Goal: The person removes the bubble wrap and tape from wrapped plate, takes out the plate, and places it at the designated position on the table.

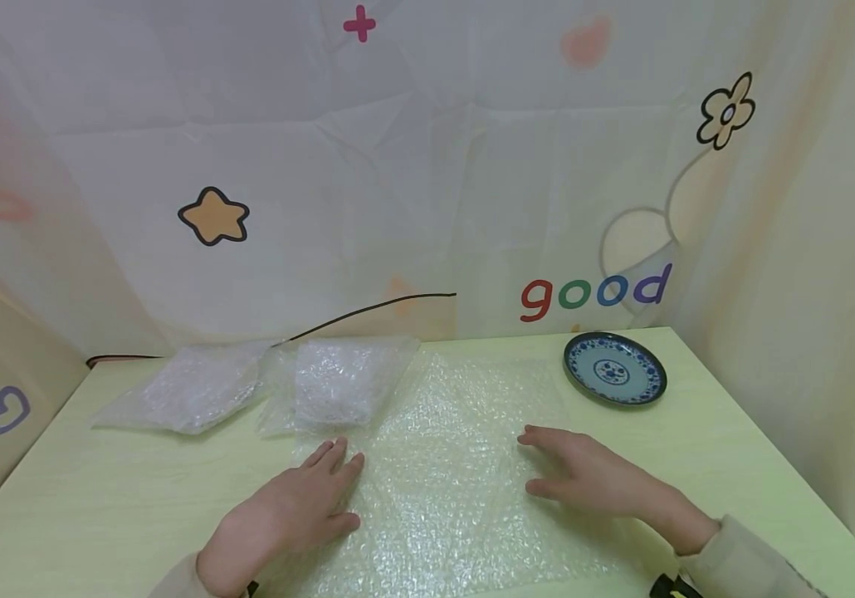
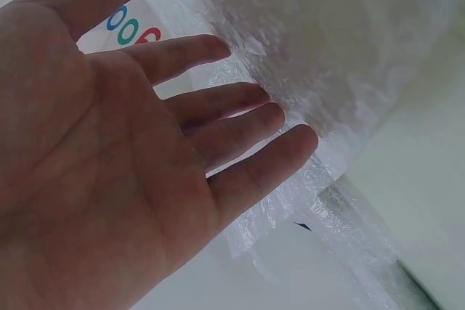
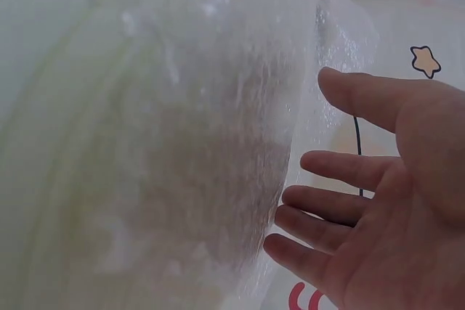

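Observation:
A clear sheet of bubble wrap (image 1: pixel 442 482) lies spread over the middle of the table. Over its left side is my left hand (image 1: pixel 289 511), palm down with fingers spread. My right hand (image 1: pixel 595 473) hovers at or just above the sheet's right side, its fingers loosely extended. In the left wrist view, the left hand's (image 2: pixel 145 128) palm shows and holds nothing; bubble wrap (image 2: pixel 312 41) is beyond the fingertips. The right wrist view likewise shows the right hand (image 3: pixel 378 194) with an uncurled palm beside the bubble wrap (image 3: pixel 189 150). Whether the fingertips touch the sheet, I cannot tell.
At the back right stands a blue-patterned plate (image 1: pixel 614 370) with a dark rim. Two bubble-wrapped bundles, one at the far left (image 1: pixel 192 386) and another bundle (image 1: pixel 338 382) beside it, lie along the back of the pale table (image 1: pixel 99 490). A printed curtain (image 1: pixel 398 191) hangs behind.

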`<state>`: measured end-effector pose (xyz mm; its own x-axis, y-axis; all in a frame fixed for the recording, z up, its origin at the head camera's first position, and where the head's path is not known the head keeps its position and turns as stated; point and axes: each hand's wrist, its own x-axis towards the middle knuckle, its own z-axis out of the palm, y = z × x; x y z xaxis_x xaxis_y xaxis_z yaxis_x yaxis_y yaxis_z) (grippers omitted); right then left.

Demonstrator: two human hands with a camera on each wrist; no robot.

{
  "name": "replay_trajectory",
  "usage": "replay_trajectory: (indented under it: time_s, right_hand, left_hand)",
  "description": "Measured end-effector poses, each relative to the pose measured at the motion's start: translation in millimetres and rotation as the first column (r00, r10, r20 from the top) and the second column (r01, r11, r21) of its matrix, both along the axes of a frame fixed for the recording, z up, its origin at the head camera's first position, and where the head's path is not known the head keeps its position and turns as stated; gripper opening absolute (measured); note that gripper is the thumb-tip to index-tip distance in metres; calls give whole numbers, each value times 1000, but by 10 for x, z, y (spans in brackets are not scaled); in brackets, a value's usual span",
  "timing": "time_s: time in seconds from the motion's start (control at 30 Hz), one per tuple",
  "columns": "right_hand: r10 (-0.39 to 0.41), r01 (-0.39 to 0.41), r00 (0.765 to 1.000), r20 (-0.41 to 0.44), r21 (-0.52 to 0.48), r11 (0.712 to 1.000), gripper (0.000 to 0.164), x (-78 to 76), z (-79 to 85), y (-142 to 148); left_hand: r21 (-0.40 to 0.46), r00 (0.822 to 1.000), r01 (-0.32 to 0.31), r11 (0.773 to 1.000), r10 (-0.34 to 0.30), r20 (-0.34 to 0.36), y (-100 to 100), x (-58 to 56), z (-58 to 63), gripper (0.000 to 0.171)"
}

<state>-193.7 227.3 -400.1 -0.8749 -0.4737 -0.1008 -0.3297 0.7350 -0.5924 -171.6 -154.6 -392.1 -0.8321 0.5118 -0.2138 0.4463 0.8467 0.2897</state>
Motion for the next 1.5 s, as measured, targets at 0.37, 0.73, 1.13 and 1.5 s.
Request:
replay_trajectory:
  time_s: [0.37, 0.73, 1.13, 1.5]
  right_hand:
    - [-4, 0, 999, 49, 76, 997, 68, 54, -4, -35]
    - [-16, 10, 998, 57, 96, 995, 68, 65, -26, -40]
    - [-51, 43, 996, 75, 104, 994, 68, 83, -11, -68]
    - [-32, 27, 998, 48, 106, 994, 68, 102, -2, -57]
  left_hand:
    - [15, 1000, -6, 1000, 6, 9, -63, -32, 31, 68]
    - [81, 997, -41, 996, 46, -60, -198, -87, 90, 62]
    - [20, 971, -133, 991, 135, -198, -378, -162, 151, 46]
    - [134, 887, -329, 935, 354, -298, -518, -295, 137, 35]
